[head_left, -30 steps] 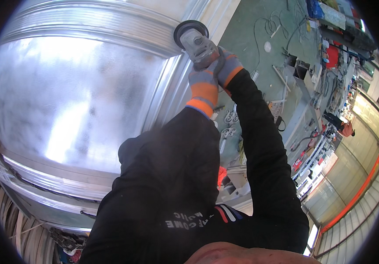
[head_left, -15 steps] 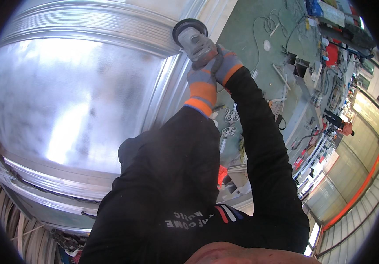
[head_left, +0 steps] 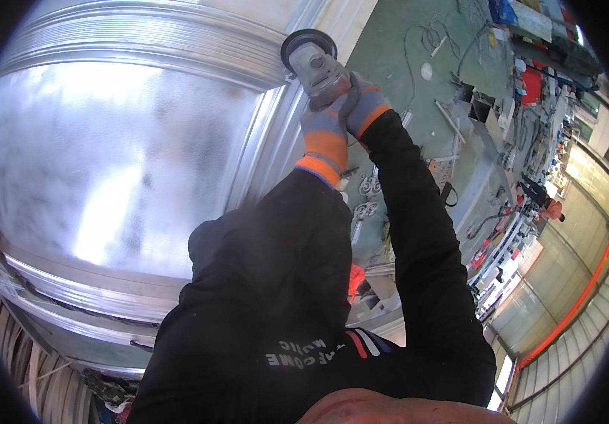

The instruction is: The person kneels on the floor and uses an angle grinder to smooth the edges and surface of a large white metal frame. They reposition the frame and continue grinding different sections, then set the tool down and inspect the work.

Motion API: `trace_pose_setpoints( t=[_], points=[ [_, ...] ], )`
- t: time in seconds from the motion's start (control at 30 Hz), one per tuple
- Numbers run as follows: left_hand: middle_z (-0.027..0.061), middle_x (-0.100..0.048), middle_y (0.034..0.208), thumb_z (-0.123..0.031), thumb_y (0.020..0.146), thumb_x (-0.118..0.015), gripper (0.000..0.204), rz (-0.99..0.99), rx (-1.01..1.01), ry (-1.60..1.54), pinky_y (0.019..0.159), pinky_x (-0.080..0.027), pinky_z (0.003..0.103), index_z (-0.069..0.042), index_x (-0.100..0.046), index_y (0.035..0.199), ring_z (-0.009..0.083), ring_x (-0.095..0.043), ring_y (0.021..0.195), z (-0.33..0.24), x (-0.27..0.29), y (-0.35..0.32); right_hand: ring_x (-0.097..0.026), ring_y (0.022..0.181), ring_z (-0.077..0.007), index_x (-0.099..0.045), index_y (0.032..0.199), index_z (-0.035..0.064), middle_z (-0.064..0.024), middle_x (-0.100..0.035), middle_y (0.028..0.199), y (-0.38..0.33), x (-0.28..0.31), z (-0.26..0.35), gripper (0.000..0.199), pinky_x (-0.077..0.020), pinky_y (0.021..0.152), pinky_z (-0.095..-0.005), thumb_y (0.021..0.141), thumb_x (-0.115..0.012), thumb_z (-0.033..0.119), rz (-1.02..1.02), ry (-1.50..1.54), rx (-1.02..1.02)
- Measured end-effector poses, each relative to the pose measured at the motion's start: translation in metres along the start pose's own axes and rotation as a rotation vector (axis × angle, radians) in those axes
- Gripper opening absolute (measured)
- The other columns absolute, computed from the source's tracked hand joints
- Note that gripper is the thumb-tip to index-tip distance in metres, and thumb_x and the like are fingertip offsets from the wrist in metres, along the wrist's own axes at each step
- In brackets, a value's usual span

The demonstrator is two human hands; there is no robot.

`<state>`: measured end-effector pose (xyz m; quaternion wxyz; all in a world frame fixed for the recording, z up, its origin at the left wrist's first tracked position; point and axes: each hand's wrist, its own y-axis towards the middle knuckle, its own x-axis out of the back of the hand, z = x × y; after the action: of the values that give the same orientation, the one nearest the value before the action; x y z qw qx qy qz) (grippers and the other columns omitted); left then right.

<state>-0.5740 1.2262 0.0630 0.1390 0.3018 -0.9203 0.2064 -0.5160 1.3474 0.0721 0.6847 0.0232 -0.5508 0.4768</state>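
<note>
Both my hands wear grey and orange work gloves and are closed around a grey angle grinder (head_left: pixel 316 69). My left hand (head_left: pixel 324 127) grips its rear body from the near side. Beside it, my right hand (head_left: pixel 368 104) wraps the body from the right, a dark finger across the top. The grinder's round dark disc (head_left: pixel 290 44) rests at or just above the ridged frame of a large silvery metal panel (head_left: pixel 120 162); exact contact is hard to tell. Most of the handle is hidden by the gloves.
The green floor (head_left: pixel 382 63) lies right of the panel, with a looped cable (head_left: pixel 412 67), scrolled metal ornaments (head_left: pixel 366 210) and metal offcuts on it. Farther right, a cluttered row of materials runs along the hall, where another person (head_left: pixel 550 208) is. Long strips (head_left: pixel 36 353) lie at the lower left.
The grinder and both hands have shifted very slightly to the right along the frame. My grip is the same.
</note>
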Motion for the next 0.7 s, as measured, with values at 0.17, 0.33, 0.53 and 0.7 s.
trace_pose_setpoints(
  t=[0.17,0.33,0.53,0.7],
  points=[
    [0.0159,-0.071,0.111,-0.024,0.094,-0.058,0.03,0.01,0.043,-0.107,0.083,-0.054,0.042,-0.019,-0.066,0.123,0.0352,-0.068,0.1,-0.003,-0.002,-0.001,-0.066,0.105,-0.0417,-0.051,0.121,0.0043,-0.0245,-0.068,0.106,-0.001,0.006,0.002,0.054,-0.0535,0.09,-0.045,0.077,-0.073,0.028,0.004,-0.151,0.034],
    [0.0143,-0.071,0.108,-0.015,0.088,-0.061,0.041,-0.002,-0.145,0.142,0.083,-0.055,0.042,-0.026,-0.063,0.128,0.0355,-0.068,0.1,0.008,-0.002,-0.002,-0.066,0.104,-0.0415,-0.053,0.118,0.0042,-0.0237,-0.068,0.105,0.003,0.006,0.006,0.052,-0.0536,0.089,-0.0451,0.078,-0.073,0.03,0.032,-0.146,-0.008],
    [0.0143,-0.071,0.107,-0.006,0.085,-0.059,0.048,-0.053,-0.141,0.06,0.082,-0.055,0.042,-0.026,-0.062,0.128,0.0364,-0.067,0.1,0.016,-0.01,-0.004,-0.066,0.104,-0.0418,-0.052,0.119,0.0039,-0.023,-0.068,0.106,-0.006,0.024,0.037,0.053,-0.0535,0.089,-0.0458,0.078,-0.072,0.032,0.027,-0.144,-0.021],
    [0.0146,-0.071,0.108,-0.006,0.085,-0.06,0.047,-0.164,0.105,-0.689,0.083,-0.054,0.042,-0.026,-0.063,0.128,0.0371,-0.067,0.101,0.024,-0.029,0.001,-0.065,0.106,-0.0417,-0.053,0.119,0.0047,-0.0236,-0.068,0.106,0.001,0.021,0.036,0.052,-0.0527,0.092,-0.0456,0.079,-0.072,0.033,0.031,-0.172,-0.018]
  ],
)
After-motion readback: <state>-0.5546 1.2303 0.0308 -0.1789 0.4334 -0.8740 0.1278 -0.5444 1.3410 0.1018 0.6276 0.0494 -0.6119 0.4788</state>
